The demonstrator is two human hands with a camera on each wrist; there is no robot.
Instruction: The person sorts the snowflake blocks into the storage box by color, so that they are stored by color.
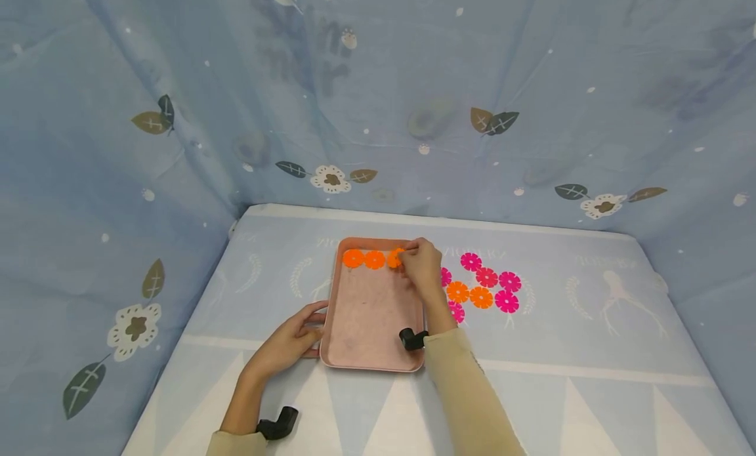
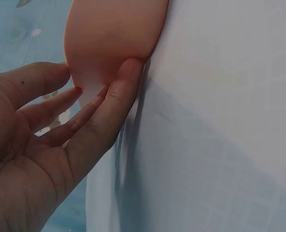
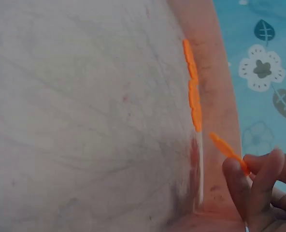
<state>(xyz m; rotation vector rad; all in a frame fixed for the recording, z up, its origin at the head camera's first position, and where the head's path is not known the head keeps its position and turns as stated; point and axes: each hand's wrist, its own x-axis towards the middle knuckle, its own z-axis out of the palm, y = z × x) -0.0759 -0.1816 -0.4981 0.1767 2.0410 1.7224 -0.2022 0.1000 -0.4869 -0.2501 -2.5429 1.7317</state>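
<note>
A shallow pink tray (image 1: 372, 318) lies on the cloth. Near its far edge my right hand (image 1: 424, 266) pinches an orange flower-shaped disc (image 1: 394, 258) between thumb and fingers; the right wrist view shows this disc (image 3: 222, 144) tilted, its free end pointing at the others. Two more orange discs, a left one (image 1: 353, 258) and a right one (image 1: 375, 259), sit side by side along the tray's far wall. My left hand (image 1: 289, 338) rests its fingertips against the tray's left outer wall (image 2: 116, 29).
Right of the tray lie loose flower-shaped discs: several pink ones (image 1: 506, 301), a red one (image 1: 487, 277) and two orange ones (image 1: 481, 297). My right forearm partly hides those nearest the tray. Blue patterned cloth (image 1: 384, 115) hangs behind the table and at both sides.
</note>
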